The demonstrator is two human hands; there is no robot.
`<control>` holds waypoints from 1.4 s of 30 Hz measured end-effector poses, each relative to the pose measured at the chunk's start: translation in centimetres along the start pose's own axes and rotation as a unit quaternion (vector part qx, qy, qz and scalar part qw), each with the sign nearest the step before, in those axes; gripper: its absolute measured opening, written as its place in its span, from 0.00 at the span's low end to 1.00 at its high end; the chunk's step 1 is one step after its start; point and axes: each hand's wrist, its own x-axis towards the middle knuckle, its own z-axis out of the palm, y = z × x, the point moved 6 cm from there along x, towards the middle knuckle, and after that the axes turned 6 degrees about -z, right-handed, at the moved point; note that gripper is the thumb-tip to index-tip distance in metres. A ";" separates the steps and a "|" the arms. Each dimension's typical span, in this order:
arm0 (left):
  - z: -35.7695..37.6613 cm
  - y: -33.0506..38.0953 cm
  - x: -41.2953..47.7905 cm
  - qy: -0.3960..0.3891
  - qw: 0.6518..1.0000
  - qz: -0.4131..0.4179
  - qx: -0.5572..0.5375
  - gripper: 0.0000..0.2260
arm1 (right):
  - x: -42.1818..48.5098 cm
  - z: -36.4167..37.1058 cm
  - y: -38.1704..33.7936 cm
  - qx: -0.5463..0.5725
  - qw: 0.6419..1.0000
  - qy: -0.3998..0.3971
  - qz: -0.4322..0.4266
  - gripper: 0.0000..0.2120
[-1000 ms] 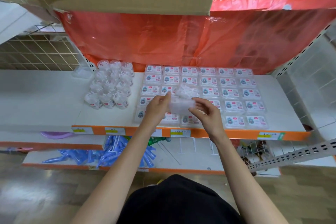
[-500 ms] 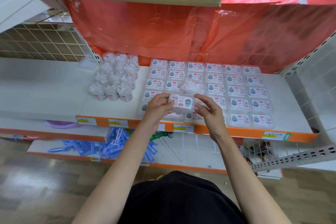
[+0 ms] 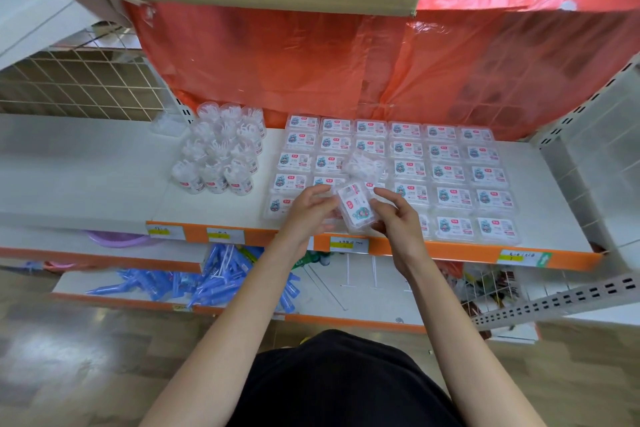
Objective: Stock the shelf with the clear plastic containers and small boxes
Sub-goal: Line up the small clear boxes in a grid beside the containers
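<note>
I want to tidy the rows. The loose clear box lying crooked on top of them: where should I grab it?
Probably by its two long side walls, pinched from above. The loose box sits askew atop the rows of boxes, so its sides stand exposed, while its flat top offers no hold.

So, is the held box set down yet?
No, the left hand and right hand hold the small box tilted above the laid-out boxes.

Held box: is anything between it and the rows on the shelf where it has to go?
The left hand and right hand hold the box over the front rows. A loose box lies tilted atop the rows just behind it. The spot under the hands is hidden; nothing else shows in the way.
</note>
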 end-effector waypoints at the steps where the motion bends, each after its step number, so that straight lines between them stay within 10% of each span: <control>1: 0.3 -0.2 -0.1 -0.017 1.000 -0.011 0.001 0.17 | 0.0 -0.1 0.1 0.011 1.000 0.006 0.002 0.13; 10: 1.0 0.3 0.4 0.000 0.997 0.037 0.073 0.12 | -0.5 0.2 -0.4 -0.087 0.994 -0.007 -0.058 0.25; 14: 0.7 1.0 0.7 0.008 0.990 0.046 0.131 0.14 | -0.5 0.2 -2.4 -0.302 0.917 -0.076 -0.251 0.29; 20: 1.1 1.5 0.8 -0.034 0.979 0.070 0.189 0.13 | -0.3 0.2 -3.1 -0.358 0.875 -0.098 -0.310 0.24; 23: 0.2 1.9 0.7 0.040 0.963 0.152 0.217 0.13 | -0.3 -0.8 -2.7 -0.351 0.881 -0.053 -0.312 0.23; 28: -0.3 0.7 0.8 0.112 0.816 0.291 0.487 0.16 | -0.1 -3.3 -0.6 -0.390 0.877 0.032 -0.278 0.22; 42: 0.5 -1.9 1.7 0.092 0.792 0.281 0.534 0.18 | -0.4 -2.0 2.7 -0.472 0.850 0.058 -0.225 0.22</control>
